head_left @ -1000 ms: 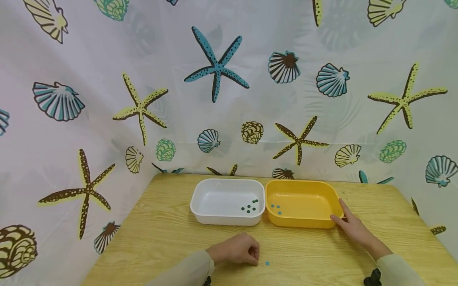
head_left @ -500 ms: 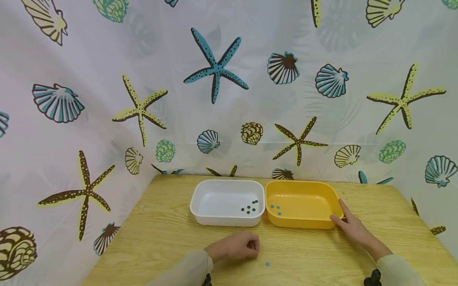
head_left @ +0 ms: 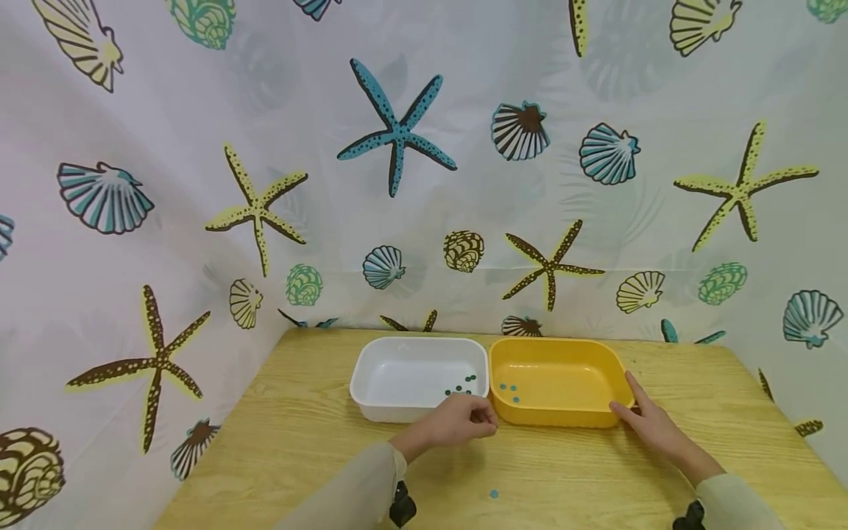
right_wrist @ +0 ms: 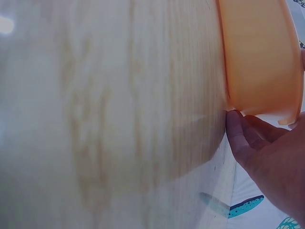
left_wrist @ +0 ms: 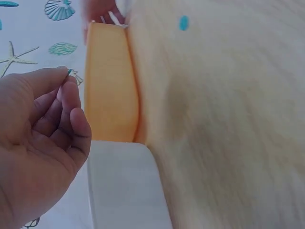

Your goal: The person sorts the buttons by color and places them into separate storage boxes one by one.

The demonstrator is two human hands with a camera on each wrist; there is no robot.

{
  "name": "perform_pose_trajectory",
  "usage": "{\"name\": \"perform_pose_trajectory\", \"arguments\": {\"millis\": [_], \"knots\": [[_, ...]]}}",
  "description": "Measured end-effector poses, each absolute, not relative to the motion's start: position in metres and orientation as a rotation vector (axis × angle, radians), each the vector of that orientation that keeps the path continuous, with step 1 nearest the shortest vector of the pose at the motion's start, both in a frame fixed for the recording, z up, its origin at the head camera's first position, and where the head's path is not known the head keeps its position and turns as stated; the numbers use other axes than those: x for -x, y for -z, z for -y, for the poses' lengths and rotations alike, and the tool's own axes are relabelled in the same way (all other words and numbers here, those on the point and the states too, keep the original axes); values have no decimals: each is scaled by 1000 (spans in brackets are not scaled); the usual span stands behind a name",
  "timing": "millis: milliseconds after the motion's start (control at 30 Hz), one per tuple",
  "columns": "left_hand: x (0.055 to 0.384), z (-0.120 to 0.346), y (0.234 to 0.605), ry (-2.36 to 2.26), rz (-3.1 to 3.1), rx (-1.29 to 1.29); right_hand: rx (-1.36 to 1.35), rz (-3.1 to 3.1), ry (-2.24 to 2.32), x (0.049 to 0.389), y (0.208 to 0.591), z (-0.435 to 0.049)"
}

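My left hand (head_left: 457, 421) is raised before the front wall of the white tub (head_left: 384, 414), near where it meets the yellow tub (head_left: 563, 418). Between its thumb and index finger it pinches a small blue disc (left_wrist: 69, 71), of which just an edge shows in the left wrist view. My right hand (head_left: 656, 427) holds the yellow tub by its right end, thumb near the rim and fingers against the side. Three blue discs (head_left: 513, 388) lie at the left of the yellow tub. Several dark green discs (head_left: 458, 388) lie in the white tub, partly covered by my left hand.
Another blue disc (head_left: 494, 494) lies on the wooden table (head_left: 298, 456) near its front. Both tubs stand side by side towards the back. A white curtain (head_left: 464, 199) printed with shells and starfish hangs behind and at both sides.
My left hand has lifted off the table and moved forward towards the tubs, carrying the pinched disc. The right hand stays at the yellow tub. The head view has tilted slightly.
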State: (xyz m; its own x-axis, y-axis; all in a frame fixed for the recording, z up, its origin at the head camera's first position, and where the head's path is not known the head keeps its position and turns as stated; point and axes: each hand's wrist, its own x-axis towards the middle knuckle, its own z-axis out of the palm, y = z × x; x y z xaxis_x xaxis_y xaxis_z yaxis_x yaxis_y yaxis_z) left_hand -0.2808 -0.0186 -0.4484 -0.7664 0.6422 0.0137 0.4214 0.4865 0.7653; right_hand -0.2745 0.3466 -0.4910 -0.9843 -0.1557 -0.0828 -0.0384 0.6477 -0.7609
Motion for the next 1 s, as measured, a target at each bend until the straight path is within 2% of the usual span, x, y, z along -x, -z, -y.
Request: {"name": "perform_pose_trajectory", "arguments": {"millis": [333, 1000], "knots": [[299, -6, 436, -1363, -2401, -794, 147, -2716, 1254, 276, 493, -347], [325, -41, 438, -1473, -2403, -556, 130, -2705, 1276, 275, 492, -347]]}}
